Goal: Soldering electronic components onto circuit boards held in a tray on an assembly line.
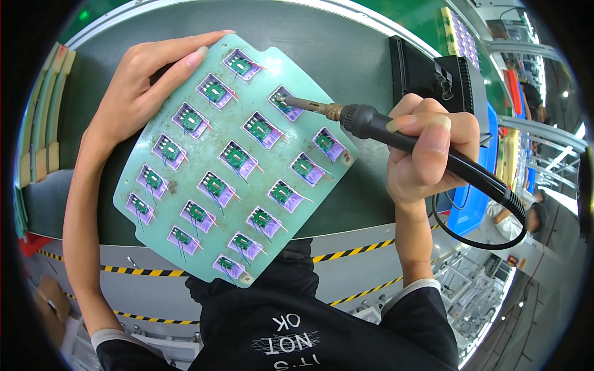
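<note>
Green fixture plate (204, 154) is tilted over the dark tabletop (346, 55), bottom corner poking out past the near edge. Black boxy unit (411, 74) sits off to the right. Then there's a soldering iron (365, 122), black handle, slanting in from the right. Right hand (436, 145) has its fingers wrapped round that handle, left hand (141, 83) is gripping the plate's upper left edge. 18 purple housings (250, 168) in 3 rows of 6, each with a little green circuit board (260, 128) inside. Thin wires (260, 169) stick out. Iron's tip (279, 98) is at the middle row's top housing; can't tell if it's touching.
</note>
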`<state>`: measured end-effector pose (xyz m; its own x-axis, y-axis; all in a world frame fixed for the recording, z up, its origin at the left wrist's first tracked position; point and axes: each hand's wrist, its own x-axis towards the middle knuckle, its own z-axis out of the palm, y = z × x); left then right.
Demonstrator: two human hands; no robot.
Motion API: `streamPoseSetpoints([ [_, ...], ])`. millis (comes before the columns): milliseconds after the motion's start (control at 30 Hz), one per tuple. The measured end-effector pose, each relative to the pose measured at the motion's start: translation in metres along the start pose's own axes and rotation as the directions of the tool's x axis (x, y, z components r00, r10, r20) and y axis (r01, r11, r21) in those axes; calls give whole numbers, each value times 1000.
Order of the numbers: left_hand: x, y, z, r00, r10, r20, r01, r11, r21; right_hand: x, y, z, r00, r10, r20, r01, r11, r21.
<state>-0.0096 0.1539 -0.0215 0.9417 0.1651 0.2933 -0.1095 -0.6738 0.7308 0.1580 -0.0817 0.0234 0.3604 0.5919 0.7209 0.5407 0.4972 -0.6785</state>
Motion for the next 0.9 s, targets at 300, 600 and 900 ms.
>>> streamPoseSetpoints([
  [300,0,0,0,1000,21,-4,-21,1000,10,8,-3,-18,992,-78,-96,76,997,-20],
  [600,-3,-4,1,997,67,-50,-64,997,53,17,-10,-13,946,-4,-325,-50,986,-160],
  [900,-4,1,-9,998,30,54,-36,993,114,11,-5,-23,956,1,-293,-26,996,-81],
])
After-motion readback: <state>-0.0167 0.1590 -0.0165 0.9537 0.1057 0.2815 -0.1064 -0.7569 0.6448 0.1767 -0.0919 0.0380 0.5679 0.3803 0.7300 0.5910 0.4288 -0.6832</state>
